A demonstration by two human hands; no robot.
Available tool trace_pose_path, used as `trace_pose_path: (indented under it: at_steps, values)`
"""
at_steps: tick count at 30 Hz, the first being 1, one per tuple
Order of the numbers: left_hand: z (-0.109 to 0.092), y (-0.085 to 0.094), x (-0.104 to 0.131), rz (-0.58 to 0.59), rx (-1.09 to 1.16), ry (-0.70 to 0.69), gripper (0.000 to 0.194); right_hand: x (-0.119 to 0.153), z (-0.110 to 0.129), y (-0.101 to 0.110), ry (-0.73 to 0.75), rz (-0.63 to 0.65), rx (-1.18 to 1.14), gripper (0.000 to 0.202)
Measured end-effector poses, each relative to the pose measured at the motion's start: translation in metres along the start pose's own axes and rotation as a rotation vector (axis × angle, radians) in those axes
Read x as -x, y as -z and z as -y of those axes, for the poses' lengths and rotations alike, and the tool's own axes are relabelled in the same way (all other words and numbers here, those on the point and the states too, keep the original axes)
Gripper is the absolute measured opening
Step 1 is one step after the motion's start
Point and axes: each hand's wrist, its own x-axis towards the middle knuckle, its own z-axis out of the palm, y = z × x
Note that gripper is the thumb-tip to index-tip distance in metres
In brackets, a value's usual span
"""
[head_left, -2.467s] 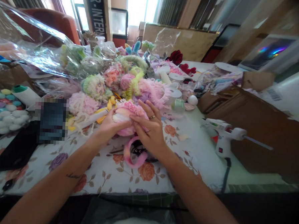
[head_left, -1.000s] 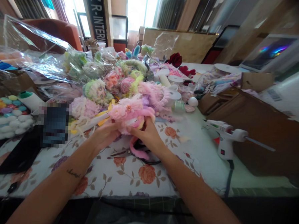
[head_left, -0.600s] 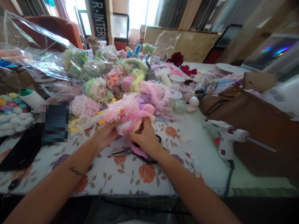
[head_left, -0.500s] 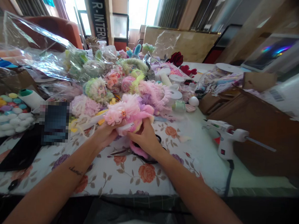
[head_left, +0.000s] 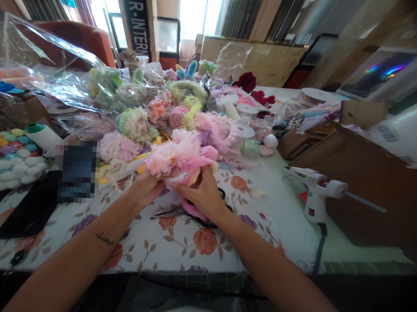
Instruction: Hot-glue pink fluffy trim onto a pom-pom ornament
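Observation:
Both hands are closed on a pink fluffy ornament [head_left: 175, 155], with feathery tufts and a small orange centre on its top. My left hand [head_left: 151, 188] holds it from the left, fingers mostly hidden underneath. On the right side my right hand [head_left: 204, 192] grips it, thumb reaching across its near side by a small white piece [head_left: 177, 177]. A fuzzy pink strip [head_left: 193, 209] hangs below my right hand. Partly hidden beneath, scissors [head_left: 167, 212] with black handles lie on the flowered tablecloth [head_left: 137, 240].
A white glue gun [head_left: 314, 194] stands at the right, before a brown cardboard box [head_left: 374, 197]. Fluffy yarn crafts [head_left: 135, 126] and ribbon spools [head_left: 245, 131] pile up behind the hands. At the left lie a black phone-like slab [head_left: 27, 207] and bagged pompoms [head_left: 15, 169].
My right thumb has slid slightly left along the near side of the ornament. The ornament has shifted and tilted a little; both hands still hold it.

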Motion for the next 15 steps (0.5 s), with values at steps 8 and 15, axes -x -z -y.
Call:
trace_pose_path:
  at_steps: [8, 15]
  values:
    - [0.004, -0.001, 0.003, 0.103, -0.118, -0.014, 0.034, -0.002, 0.0, -0.002, 0.087, -0.039, 0.169, 0.056]
    - [0.007, -0.004, 0.004, 0.041, -0.099, -0.028, 0.044, -0.001, -0.009, -0.007, 0.147, -0.062, 0.217, 0.054]
